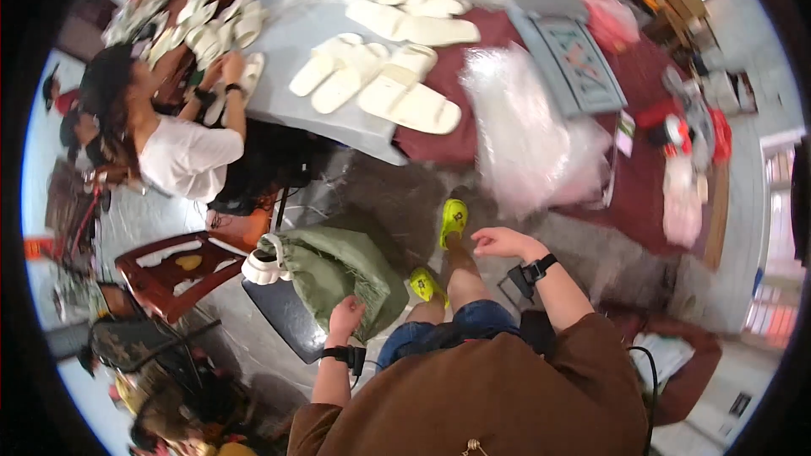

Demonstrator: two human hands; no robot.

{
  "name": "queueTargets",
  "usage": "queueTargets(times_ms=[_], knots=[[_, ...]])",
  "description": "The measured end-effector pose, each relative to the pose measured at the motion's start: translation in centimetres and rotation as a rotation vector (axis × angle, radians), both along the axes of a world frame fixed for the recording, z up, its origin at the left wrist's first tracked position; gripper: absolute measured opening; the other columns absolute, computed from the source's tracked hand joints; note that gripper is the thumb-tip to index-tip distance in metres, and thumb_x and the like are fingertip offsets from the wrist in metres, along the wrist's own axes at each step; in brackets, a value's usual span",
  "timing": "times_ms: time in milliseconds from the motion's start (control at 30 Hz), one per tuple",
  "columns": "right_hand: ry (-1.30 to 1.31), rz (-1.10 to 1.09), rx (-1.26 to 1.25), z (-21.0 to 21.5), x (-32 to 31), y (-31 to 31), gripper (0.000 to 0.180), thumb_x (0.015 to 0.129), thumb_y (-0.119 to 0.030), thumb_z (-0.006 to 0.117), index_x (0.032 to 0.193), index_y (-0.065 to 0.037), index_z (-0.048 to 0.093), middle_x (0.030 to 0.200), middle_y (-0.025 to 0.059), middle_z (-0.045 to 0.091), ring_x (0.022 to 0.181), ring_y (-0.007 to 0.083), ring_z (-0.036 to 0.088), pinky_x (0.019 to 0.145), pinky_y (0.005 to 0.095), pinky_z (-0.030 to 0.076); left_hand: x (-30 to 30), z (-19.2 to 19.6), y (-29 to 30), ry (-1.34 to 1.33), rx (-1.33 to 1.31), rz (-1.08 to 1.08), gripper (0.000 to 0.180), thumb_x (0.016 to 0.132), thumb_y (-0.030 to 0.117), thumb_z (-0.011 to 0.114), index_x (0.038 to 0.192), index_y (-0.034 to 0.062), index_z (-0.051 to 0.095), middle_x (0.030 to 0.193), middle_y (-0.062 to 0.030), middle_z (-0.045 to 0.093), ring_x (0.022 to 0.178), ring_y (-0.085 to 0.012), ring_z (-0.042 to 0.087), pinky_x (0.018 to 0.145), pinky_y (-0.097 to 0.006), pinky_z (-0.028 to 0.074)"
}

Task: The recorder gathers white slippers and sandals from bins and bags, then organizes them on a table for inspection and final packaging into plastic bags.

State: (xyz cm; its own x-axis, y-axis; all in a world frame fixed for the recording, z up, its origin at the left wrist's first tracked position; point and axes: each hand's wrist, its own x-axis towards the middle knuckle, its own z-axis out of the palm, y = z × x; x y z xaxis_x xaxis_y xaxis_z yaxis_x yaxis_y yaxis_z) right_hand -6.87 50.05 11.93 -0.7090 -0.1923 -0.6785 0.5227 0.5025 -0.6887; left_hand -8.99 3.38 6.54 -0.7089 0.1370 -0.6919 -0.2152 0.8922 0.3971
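Blurring at the rim hides detail; the clear plastic bags (528,131) on the table (291,42) read only as a pale smear. Left hand (346,318) is low beside the knee, fingers closed on the edge of the green sack (334,266) resting on a dark stool (283,312). Right hand (500,242) hovers palm-down, fingers loosely spread, holding nothing. White slippers (397,89) lie on the table

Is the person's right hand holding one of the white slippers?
No. The right hand hangs empty over the knee, while the white slippers lie up on the table.
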Motion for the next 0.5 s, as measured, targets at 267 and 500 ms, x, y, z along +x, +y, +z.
queueTargets(times_ms=[267,500], knots=[[-0.020,-0.878,0.161,-5.2,32.7,3.9,0.043,0.080,-0.028,0.068,0.116,-0.006,0.062,0.107,0.0139,0.066,0.100,0.0217,0.062,0.088,0.0337,0.047,4.4,-1.6,2.8,-0.199,-0.117,-0.418,0.055,0.076,0.041,0.064,0.118,0.0060,0.061,0.107,-0.0179,0.066,0.104,-0.0319,0.062,0.091,-0.039,0.048],[-0.761,-1.370,1.231,3.2,59.0,-2.0,0.039,0.069,-0.025,0.073,0.104,-0.010,0.066,0.105,0.0143,0.064,0.103,0.0345,0.059,0.085,0.0488,0.050,4.5,-4.8,4.9,-0.166,-0.031,-0.494,0.047,0.078,0.041,0.061,0.110,0.0067,0.064,0.100,-0.0172,0.068,0.098,-0.0318,0.064,0.086,-0.039,0.049]])
